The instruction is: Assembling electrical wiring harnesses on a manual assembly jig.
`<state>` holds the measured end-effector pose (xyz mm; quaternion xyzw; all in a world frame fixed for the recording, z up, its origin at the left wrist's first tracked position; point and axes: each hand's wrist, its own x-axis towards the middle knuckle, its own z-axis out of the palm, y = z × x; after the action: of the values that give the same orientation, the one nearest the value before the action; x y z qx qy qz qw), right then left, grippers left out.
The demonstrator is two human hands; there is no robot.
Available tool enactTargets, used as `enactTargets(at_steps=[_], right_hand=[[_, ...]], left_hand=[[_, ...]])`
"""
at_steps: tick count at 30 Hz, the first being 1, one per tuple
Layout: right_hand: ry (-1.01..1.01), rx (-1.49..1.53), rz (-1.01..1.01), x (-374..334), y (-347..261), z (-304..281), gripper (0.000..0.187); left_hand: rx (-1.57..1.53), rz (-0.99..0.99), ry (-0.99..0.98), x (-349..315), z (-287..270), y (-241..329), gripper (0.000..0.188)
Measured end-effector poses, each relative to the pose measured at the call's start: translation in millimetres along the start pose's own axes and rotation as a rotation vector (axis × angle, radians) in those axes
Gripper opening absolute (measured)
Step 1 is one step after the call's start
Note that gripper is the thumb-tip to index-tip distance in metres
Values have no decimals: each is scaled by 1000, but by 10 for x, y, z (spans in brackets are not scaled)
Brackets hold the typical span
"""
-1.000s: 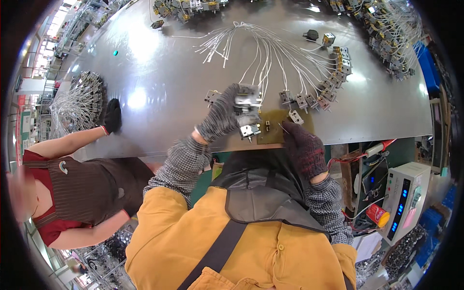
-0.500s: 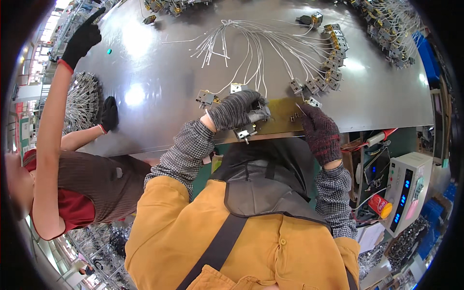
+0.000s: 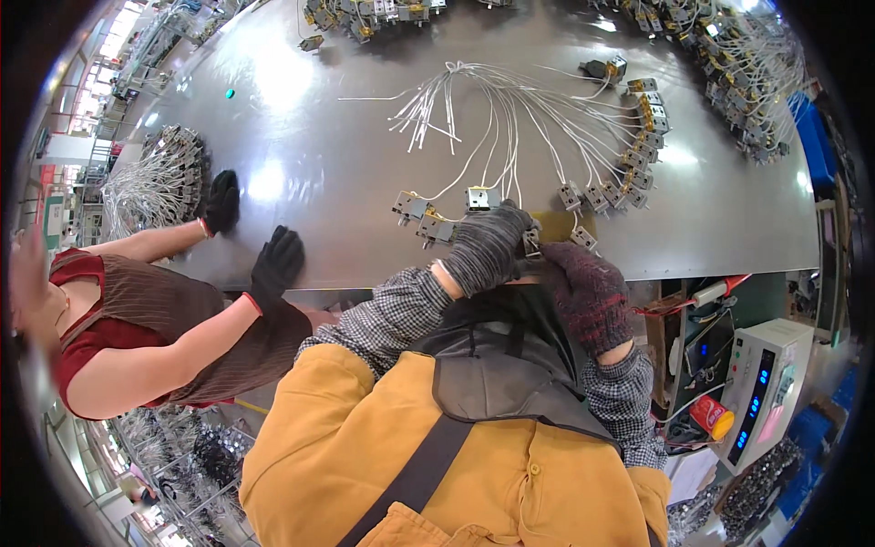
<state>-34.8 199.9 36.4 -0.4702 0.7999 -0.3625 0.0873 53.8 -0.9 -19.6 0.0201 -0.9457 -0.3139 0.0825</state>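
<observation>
At the near table edge, my left hand (image 3: 492,246), in a grey striped glove, is closed round a small metal box (image 3: 531,242) with a white wire. My right hand (image 3: 588,294), in a dark maroon glove, meets it from the right with fingers pinched together; what they hold is hidden. Under both hands lies a yellowish-brown mat (image 3: 554,224). Several like boxes sit near my left hand, among them one white-faced box (image 3: 481,198). More form a curved row at the right, their white wires (image 3: 492,87) gathered in a bundle. One box (image 3: 583,238) lies beside my right hand.
To the left, a co-worker's gloved hands (image 3: 277,263) rest at the metal table (image 3: 337,182). Piles of wired boxes (image 3: 743,100) lie at the far edge and far right. Below right stand a white instrument (image 3: 767,383) with blue digits, a red-handled tool (image 3: 720,290) and a red jar (image 3: 711,417).
My right hand has moved left and nearer, joining my left hand, which has shifted right. The co-worker's raised arm has come down to the table edge. The view has shifted slightly.
</observation>
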Motion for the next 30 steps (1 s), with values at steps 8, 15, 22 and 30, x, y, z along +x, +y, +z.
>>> enactTargets(at_steps=[8, 15, 22, 30], right_hand=[[-154, -176, 36, 153, -150, -112, 22], [-84, -80, 60, 228, -137, -76, 18], [-123, -128, 30, 205, -218, -130, 16], [-48, -57, 59, 195, -166, -83, 17]], left_hand=[[174, -126, -109, 63, -81, 72, 56], [75, 15, 42, 91, -7, 41, 62], [100, 8, -30, 111, 52, -77, 60], [86, -22, -46, 181, 34, -13, 65]])
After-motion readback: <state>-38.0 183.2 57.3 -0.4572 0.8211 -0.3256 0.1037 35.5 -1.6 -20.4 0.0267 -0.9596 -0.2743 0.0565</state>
